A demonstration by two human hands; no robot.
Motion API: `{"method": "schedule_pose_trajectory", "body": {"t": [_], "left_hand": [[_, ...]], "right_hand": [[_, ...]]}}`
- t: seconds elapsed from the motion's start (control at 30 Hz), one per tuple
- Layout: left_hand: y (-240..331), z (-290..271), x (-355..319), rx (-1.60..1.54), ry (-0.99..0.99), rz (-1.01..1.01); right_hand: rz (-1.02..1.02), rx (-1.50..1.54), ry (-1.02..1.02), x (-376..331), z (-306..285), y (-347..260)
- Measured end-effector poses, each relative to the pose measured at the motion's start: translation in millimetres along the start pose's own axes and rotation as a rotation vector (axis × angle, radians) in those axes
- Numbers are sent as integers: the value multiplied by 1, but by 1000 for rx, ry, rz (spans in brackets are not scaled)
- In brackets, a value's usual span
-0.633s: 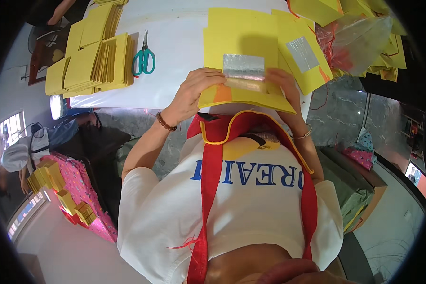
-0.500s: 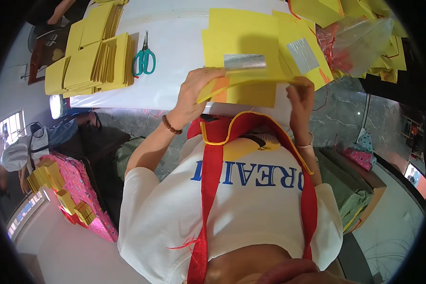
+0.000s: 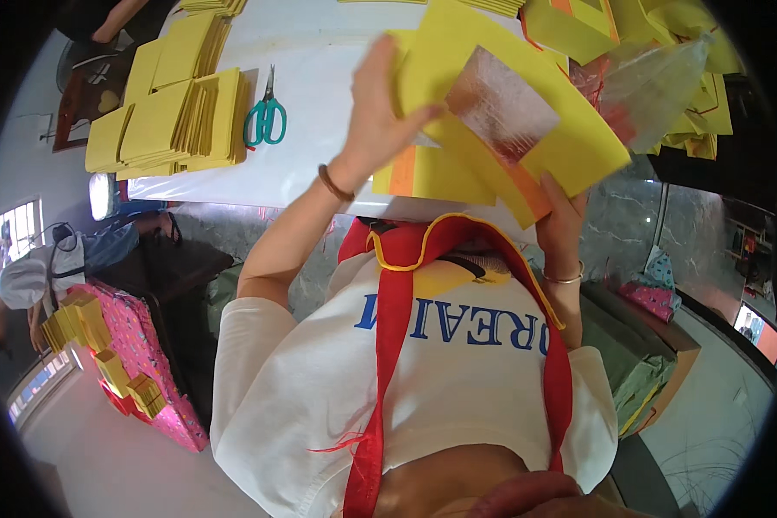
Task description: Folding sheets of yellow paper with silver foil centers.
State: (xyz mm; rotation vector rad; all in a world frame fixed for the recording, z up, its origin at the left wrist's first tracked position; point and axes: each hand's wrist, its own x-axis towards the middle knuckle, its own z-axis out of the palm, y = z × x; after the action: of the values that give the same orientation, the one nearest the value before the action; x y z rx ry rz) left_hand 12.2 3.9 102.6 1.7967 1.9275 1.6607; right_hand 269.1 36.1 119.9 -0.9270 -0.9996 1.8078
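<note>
A yellow paper sheet (image 3: 570, 164) with a silver foil rectangle and an orange strip is lifted and tilted over the table's near edge. My right hand (image 3: 564, 220) grips its lower edge, fingers in front of the paper near the orange strip. At the sheet's left side is my left hand (image 3: 380, 112), fingers stretched upward and thumb held apart, its thumb tip at the paper's edge; the fingertips are blurred. Below the lifted sheet, another yellow sheet (image 3: 445, 177) with an orange strip lies on the table, partly covered.
Green-handled scissors (image 3: 266, 121) lie left of my left hand. Stacks of folded yellow paper (image 3: 160, 121) fill the table's left end. A clear plastic bag (image 3: 656, 86) and more yellow pieces sit at the right. Another person's hand (image 3: 108, 33) shows at the far left.
The sheet, seen almost edge-on between both hands before, now faces up and is turned clockwise toward the right. My left hand has moved up and spread; my right hand has lowered.
</note>
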Motion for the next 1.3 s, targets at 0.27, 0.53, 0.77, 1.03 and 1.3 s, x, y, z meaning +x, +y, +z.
{"method": "schedule_pose_trajectory", "body": {"t": [0.27, 0.53, 0.77, 1.03, 1.3], "left_hand": [[-24, -31, 19, -873, -233, -446], [-26, -36, 9, -832, -354, -415], [-25, -40, 4, -895, -282, -356], [-20, -36, -7, -891, -315, -477], [-14, -35, 15, -810, -284, -465]], "right_hand": [[-317, -693, -220, 8, 1, -3], [-296, -359, -153, 12, -20, 12], [-193, -352, -165, 5, -25, 22], [-217, -409, -155, 5, -23, 16], [-92, -381, -81, 27, -11, 8]]}}
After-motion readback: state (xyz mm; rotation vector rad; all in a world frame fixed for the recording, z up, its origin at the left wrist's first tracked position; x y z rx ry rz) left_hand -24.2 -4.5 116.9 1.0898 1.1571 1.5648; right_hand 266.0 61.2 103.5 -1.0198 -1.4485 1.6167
